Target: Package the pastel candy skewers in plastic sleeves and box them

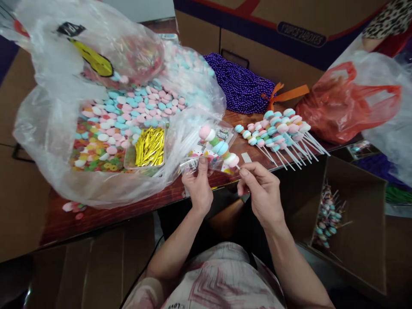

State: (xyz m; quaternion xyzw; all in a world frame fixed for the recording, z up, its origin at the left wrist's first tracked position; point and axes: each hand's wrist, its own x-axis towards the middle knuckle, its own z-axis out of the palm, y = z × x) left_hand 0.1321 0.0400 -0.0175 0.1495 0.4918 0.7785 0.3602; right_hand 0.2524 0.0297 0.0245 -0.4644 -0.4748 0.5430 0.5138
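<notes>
My right hand pinches the short white end of a candy skewer, threaded with pink, white, green and blue candies. My left hand has its thumb pressed on a clear printed plastic bag beneath the skewer. The skewer lies over the bag; whether it is inside the opening I cannot tell. Just right of it, a pile of finished candy skewers rests on the table with white sticks pointing toward me. Left of my hands, a box of gold twist ties sits among loose candies.
A large translucent plastic bag surrounds the loose candies on the dark red table. Purple bead strings and a red plastic bag lie behind. At lower right, an open cardboard box holds more skewers. Someone's patterned sleeve shows top right.
</notes>
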